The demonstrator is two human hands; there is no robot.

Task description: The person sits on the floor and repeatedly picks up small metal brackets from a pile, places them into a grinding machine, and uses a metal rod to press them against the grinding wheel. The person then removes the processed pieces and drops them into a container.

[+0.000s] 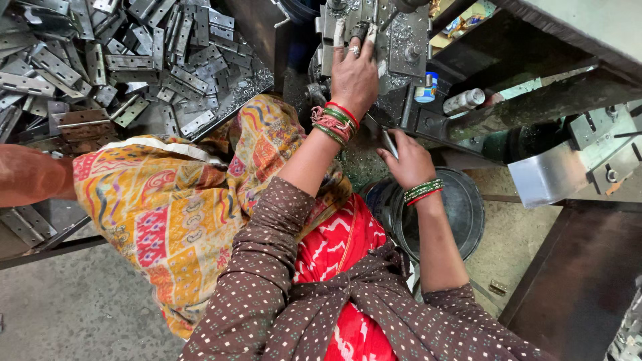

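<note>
My left hand [354, 73] reaches up to the metal machine fixture [401, 33] at the top centre, with its fingers pressed on a small metal part there. Red and green bangles ring that wrist. My right hand [409, 162] sits lower, beside the machine's base, pinching a thin flat metal piece [390, 142] between thumb and fingers. Green and red bangles are on this wrist too. Metal shavings lie over the fixture and below it.
A large pile of grey metal hinges [100, 60] fills a tray at the upper left. A dark round bucket [461, 207] stands under my right arm. Another person's arm [33, 175] enters from the left edge. A steel bench frame [575, 140] runs along the right.
</note>
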